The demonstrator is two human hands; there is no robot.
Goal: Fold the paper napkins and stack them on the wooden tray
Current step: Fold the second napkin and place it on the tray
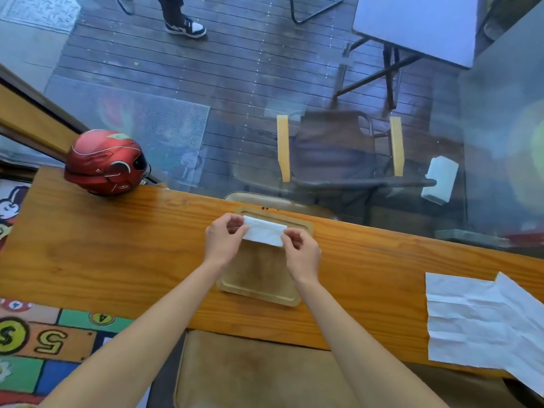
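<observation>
A folded white paper napkin (pixel 264 231) is held just above the far end of the wooden tray (pixel 259 287), which lies on the wooden counter. My left hand (pixel 223 240) pinches the napkin's left end between thumb and fingers. My right hand (pixel 301 254) pinches its right end the same way. The tray's near part is bare. Unfolded creased white napkins (pixel 482 322) lie flat on the counter at the right, overlapping each other and hanging over the front edge.
A red helmet (pixel 106 161) sits at the counter's (pixel 117 248) back left corner. A glass pane rises right behind the counter's far edge; chairs and a person's shoe show beyond it. A padded stool seat (pixel 259 375) is below the counter in front of me.
</observation>
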